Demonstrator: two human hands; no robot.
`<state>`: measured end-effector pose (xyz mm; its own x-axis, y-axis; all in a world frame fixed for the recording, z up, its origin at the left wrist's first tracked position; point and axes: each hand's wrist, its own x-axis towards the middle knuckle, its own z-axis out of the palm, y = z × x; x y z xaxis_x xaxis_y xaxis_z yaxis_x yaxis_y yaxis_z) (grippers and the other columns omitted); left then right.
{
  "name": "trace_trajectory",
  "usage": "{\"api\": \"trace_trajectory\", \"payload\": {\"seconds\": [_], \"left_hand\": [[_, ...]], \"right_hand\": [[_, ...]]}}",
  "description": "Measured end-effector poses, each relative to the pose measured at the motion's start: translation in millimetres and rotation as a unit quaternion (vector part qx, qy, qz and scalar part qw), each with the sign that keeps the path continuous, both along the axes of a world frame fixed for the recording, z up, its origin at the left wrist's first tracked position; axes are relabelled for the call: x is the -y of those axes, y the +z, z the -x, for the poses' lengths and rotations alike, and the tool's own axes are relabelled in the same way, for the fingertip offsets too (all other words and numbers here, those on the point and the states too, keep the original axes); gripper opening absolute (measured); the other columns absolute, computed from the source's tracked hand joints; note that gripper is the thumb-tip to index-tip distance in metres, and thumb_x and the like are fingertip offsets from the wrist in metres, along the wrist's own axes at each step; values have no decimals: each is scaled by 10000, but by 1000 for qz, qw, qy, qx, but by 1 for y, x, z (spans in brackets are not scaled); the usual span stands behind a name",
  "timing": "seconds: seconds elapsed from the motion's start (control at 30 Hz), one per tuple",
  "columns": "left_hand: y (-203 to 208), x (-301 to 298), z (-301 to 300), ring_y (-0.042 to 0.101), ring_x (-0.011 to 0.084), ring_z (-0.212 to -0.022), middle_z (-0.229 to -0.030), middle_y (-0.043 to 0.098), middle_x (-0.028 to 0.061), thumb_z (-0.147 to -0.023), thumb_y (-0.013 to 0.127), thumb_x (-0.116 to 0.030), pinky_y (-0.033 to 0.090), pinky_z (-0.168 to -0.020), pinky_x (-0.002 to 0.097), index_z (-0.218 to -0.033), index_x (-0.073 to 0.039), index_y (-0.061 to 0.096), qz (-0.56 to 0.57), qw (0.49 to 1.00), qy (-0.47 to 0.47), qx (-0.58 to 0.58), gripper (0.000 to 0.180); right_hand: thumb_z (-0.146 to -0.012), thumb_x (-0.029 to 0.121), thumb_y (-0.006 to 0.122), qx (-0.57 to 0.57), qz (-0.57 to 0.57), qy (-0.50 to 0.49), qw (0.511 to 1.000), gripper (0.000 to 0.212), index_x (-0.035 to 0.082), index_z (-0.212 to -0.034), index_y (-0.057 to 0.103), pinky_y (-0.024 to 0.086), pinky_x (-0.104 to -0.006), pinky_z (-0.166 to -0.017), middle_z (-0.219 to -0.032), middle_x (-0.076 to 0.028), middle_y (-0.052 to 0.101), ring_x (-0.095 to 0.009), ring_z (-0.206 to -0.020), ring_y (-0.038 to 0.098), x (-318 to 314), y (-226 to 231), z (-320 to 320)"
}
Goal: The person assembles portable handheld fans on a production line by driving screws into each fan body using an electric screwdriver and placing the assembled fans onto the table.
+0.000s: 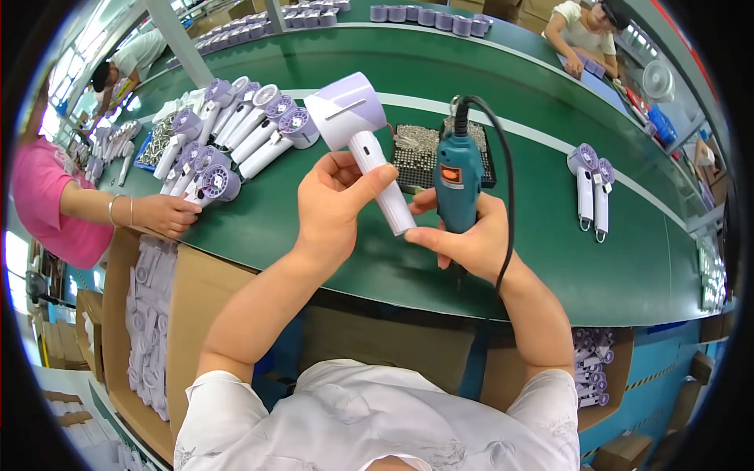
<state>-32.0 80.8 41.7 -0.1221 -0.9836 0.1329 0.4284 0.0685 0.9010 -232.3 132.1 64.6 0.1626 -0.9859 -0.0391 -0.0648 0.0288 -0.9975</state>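
A white and lavender handheld fan (345, 114) is tilted above the green work surface, its head up and to the left. My left hand (328, 208) is closed round its handle, with the thumb along the front. In my right hand (481, 235) is a teal electric screwdriver (458, 177), upright with its bit pointing down and a black cable arching over its top. My right thumb and a finger reach to the lower end of the fan's handle. Behind the tools stands a black tray (411, 174) filled with small metal screws.
Several handheld fans (259, 133) lie at the left, where a person in pink (59, 196) rests a hand. Two fans (585, 184) lie at right. A cardboard box (118, 306) of white parts stands below left; another box (620, 353) holds fans below right. Other people sit across.
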Motion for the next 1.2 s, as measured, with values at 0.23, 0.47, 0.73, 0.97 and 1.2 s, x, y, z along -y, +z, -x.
{"api": "trace_trajectory", "payload": {"seconds": [0.23, 0.47, 0.73, 0.97, 1.2], "left_hand": [[-3, -4, 27, 652, 140, -892, -1023, 676, 87, -835, 790, -7, 536, -843, 311, -1143, 46, 595, 18, 998, 61, 4, 369], [-13, 3, 13, 676, 137, -897, -1025, 713, 97, -959, 702, -165, 538, -814, 299, -1126, 58, 648, -6, 994, -103, -20, 284], [-12, 12, -1, 712, 154, -868, -980, 733, 129, -939, 727, -133, 583, -770, 287, -1123, 96, 659, -29, 990, -118, 78, 302], [-7, 50, -26, 717, 175, -852, -989, 727, 130, -937, 737, -194, 596, -732, 307, -1107, 83, 654, -60, 982, -104, 148, 335], [-31, 100, -34, 724, 195, -869, -1016, 703, 119, -977, 671, -248, 624, -769, 352, -1145, 43, 607, -155, 944, -175, 234, 342]], "right_hand": [[-693, 220, 949, -111, 61, -85, 988, 643, 10, -1228, 658, 555, -258, -646, -966, -64, 740, -74, -714, 653, -5, -11, -9], [-785, 106, 846, -44, -2, -71, 997, 467, -55, -1181, 657, 524, -236, -473, -993, -125, 736, -101, -641, 666, -5, 1, -7], [-817, 155, 824, -67, -41, -48, 996, 539, -40, -1278, 625, 482, -241, -453, -950, -118, 732, -90, -536, 608, 1, -1, -11], [-951, 205, 707, 15, 97, -117, 988, 326, -80, -1104, 668, 444, -251, -438, -828, -122, 742, -107, -468, 575, 28, 7, 7], [-989, 183, 660, 192, 318, -188, 909, 243, -11, -850, 613, 448, -290, -437, -592, -72, 599, -156, -450, 565, 94, 22, 1]]}}
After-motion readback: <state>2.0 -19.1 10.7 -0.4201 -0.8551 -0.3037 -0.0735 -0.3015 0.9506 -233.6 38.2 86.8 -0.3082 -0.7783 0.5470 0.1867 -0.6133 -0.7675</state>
